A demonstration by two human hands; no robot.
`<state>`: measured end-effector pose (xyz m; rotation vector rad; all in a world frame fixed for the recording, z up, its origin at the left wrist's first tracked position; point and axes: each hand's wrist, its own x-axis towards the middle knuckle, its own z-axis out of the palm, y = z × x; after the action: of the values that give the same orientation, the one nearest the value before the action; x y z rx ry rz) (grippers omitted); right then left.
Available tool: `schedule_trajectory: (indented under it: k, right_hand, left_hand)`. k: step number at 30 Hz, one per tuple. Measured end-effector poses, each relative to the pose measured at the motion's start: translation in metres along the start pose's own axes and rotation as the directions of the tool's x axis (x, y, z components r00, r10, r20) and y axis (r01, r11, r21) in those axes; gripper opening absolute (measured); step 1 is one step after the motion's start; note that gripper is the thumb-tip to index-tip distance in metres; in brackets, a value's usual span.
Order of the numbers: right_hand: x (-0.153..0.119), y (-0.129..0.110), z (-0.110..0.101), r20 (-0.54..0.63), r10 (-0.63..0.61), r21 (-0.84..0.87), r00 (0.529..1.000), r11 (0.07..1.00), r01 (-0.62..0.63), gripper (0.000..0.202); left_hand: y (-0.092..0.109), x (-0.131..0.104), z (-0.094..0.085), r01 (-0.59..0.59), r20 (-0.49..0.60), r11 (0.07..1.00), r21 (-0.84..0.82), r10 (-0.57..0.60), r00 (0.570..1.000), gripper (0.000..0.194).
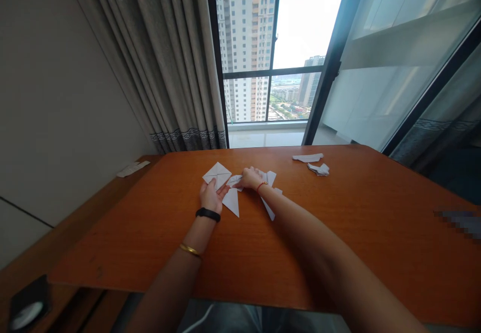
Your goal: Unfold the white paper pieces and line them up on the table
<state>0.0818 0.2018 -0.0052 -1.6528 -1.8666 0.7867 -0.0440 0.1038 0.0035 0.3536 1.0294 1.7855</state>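
Observation:
My left hand (212, 196) is closed on a folded paper square (218, 173), white with crease lines, thumb on its face. Close by on the right, my right hand (251, 178) has its fingers bent together at a small folded paper piece (235, 181); its fingertips are partly hidden, so its exact grip is hard to make out. A pointed white paper flap (232, 204) lies below and between the hands. More folded paper (271, 177) shows past my right hand, and another paper point (269, 210) sticks out from under the right wrist.
On the brown wooden table (158, 243), a paper strip (308, 157) and a crumpled folded paper (318, 169) lie at the back right. Another paper strip (133, 169) rests on the ledge at left. A blurred item (462, 223) is at the right edge. A window stands behind.

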Motion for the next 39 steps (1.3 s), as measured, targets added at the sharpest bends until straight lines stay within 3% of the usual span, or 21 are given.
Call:
schedule_trajectory:
  k: [2,5,8,11,16,20,24,30,32,35,37,39]
  right_hand:
    - [-0.002,0.004,-0.004,-0.003,0.029,0.055,1.0,0.998,-0.029,0.045]
    - [-0.015,0.02,-0.028,-0.028,0.043,0.211,0.999,0.977,-0.036,0.028]
    - [-0.045,0.038,-0.06,-0.075,0.056,0.421,0.996,0.907,-0.02,0.016]
    - [-0.084,0.049,-0.083,-0.061,0.03,0.605,0.998,0.796,0.013,0.02]
    - [-0.126,0.056,-0.075,0.002,-0.01,0.788,1.0,0.616,0.005,0.028]
    - [-0.134,0.053,-0.058,0.011,0.02,0.828,1.0,0.56,-0.02,0.029]
    - [-0.136,0.049,-0.061,-0.011,0.033,0.864,0.999,0.504,-0.007,0.028]
    - [-0.128,0.057,-0.092,-0.266,0.212,0.875,0.94,0.463,0.143,0.024]
    - [-0.126,0.059,-0.096,-0.248,0.208,0.88,0.946,0.456,0.13,0.025]
    - [-0.127,0.058,-0.092,-0.128,0.096,0.909,0.987,0.408,0.078,0.029]
    - [-0.129,0.057,-0.086,-0.035,0.007,0.932,0.999,0.36,0.031,0.031]
    - [-0.129,0.058,-0.082,-0.016,-0.037,0.938,0.999,0.344,0.028,0.031]
  left_hand:
    - [-0.003,0.0,0.0,0.009,0.018,1.0,0.017,-0.01,1.0,0.009]
    - [-0.007,-0.004,0.002,0.047,0.06,0.998,0.049,-0.05,0.997,0.006]
    - [-0.013,-0.012,0.006,0.105,0.122,0.991,0.085,-0.115,0.986,0.007]
    - [-0.023,-0.024,0.009,0.147,0.237,0.976,0.158,-0.182,0.954,0.013]
    - [-0.036,-0.047,0.013,0.11,0.476,0.931,0.347,-0.276,0.835,0.028]
    - [-0.037,-0.058,0.014,0.09,0.555,0.922,0.375,-0.302,0.775,0.031]
    - [-0.035,-0.057,0.014,0.083,0.543,0.937,0.34,-0.267,0.796,0.032]
    - [-0.032,-0.053,0.013,0.065,0.496,0.963,0.263,-0.193,0.847,0.023]
    - [-0.031,-0.052,0.013,0.106,0.477,0.96,0.257,-0.222,0.85,0.022]
    - [-0.031,-0.052,0.012,0.167,0.482,0.945,0.28,-0.289,0.827,0.026]
    - [-0.033,-0.053,0.012,0.155,0.503,0.942,0.299,-0.294,0.813,0.03]
    - [-0.034,-0.053,0.011,0.11,0.514,0.947,0.303,-0.259,0.818,0.032]
